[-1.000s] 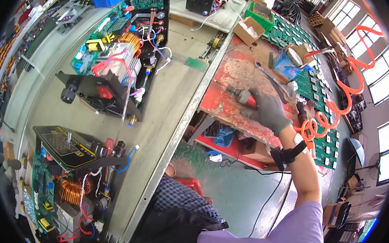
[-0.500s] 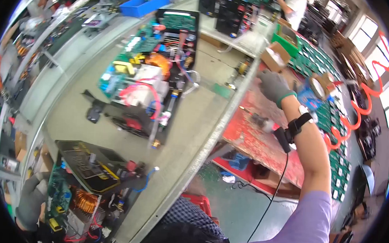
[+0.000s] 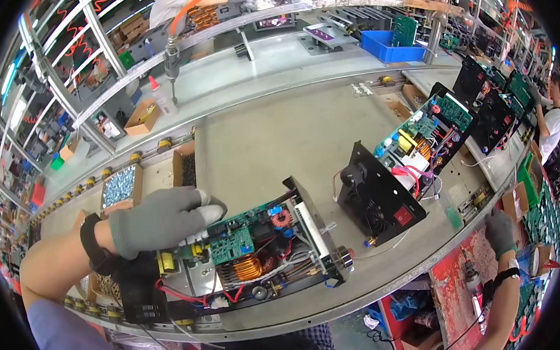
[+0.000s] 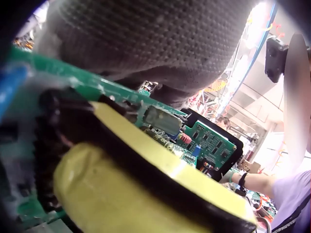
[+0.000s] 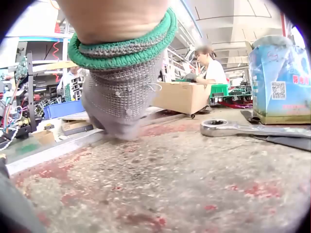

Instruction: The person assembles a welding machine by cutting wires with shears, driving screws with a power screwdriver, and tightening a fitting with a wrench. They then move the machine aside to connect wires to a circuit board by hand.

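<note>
Head view: the left hand lies on the circuit board of the open machine on the grey table, grip unclear; the right hand rests relaxed, empty, on the red table.

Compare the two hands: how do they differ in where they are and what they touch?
The left hand lies on the green circuit board of the open electronics unit on the conveyor. The right hand rests on the worn red bench, off the conveyor. The left hand covers components. No tool shows in the right hand, and a wrench lies apart from it. Both are gloved in grey knit.
</note>
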The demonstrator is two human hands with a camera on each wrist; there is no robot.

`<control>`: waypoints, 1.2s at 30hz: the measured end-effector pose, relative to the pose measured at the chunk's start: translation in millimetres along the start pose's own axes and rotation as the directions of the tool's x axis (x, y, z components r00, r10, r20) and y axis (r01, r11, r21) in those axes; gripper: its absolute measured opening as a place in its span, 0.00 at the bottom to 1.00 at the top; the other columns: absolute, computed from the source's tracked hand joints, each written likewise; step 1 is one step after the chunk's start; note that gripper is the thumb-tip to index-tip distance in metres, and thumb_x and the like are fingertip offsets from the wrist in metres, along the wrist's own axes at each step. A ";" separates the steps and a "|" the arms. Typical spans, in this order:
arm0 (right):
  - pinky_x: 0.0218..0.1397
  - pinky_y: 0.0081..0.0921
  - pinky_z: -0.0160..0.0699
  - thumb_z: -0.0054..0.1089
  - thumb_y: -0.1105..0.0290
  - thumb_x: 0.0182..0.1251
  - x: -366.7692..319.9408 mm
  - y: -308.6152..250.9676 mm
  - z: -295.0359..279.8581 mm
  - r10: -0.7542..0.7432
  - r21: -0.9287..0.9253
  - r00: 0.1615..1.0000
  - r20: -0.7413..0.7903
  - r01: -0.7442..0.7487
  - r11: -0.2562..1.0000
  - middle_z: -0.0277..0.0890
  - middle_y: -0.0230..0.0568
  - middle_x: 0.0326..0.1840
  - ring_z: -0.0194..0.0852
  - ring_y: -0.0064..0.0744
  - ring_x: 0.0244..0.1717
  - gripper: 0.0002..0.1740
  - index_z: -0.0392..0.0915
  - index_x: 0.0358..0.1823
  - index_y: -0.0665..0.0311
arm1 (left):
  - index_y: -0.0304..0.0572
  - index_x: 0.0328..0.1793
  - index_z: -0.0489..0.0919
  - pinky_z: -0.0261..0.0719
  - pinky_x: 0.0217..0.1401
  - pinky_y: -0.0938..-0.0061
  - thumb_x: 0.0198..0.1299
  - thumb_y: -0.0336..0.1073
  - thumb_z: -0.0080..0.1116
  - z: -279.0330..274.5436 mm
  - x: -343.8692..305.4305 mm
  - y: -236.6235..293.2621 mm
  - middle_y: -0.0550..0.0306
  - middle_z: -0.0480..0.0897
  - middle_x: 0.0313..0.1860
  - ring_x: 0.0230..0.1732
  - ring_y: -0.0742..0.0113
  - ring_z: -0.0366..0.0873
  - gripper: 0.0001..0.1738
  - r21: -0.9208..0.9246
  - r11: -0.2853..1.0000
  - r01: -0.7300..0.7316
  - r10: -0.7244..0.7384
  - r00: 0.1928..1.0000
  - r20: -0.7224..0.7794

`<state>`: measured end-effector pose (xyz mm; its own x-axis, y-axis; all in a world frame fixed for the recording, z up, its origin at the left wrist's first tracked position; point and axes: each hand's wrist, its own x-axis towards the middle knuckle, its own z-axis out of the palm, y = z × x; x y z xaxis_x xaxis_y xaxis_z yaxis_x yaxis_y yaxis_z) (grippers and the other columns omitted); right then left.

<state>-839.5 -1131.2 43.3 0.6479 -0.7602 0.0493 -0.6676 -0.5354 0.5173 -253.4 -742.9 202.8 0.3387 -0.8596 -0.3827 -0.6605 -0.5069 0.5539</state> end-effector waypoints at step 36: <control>0.45 0.31 0.83 0.55 0.64 0.76 -96.9 -374.0 -209.5 0.450 0.797 0.718 -0.530 0.603 -0.023 0.82 0.53 0.49 0.85 0.46 0.45 0.12 0.79 0.46 0.66 | 0.28 0.43 0.80 0.73 0.43 0.64 0.70 0.58 0.53 14.3 6.5 45.3 0.47 0.78 0.30 0.35 0.62 0.75 0.31 0.428 0.897 -0.112 0.113 0.993 0.023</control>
<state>-575.7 -780.2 24.1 0.3595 -0.5918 0.7214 0.1131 -0.7398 -0.6633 -290.7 -770.5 214.9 0.2468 -0.9095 -0.3346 -0.9171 -0.3307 0.2225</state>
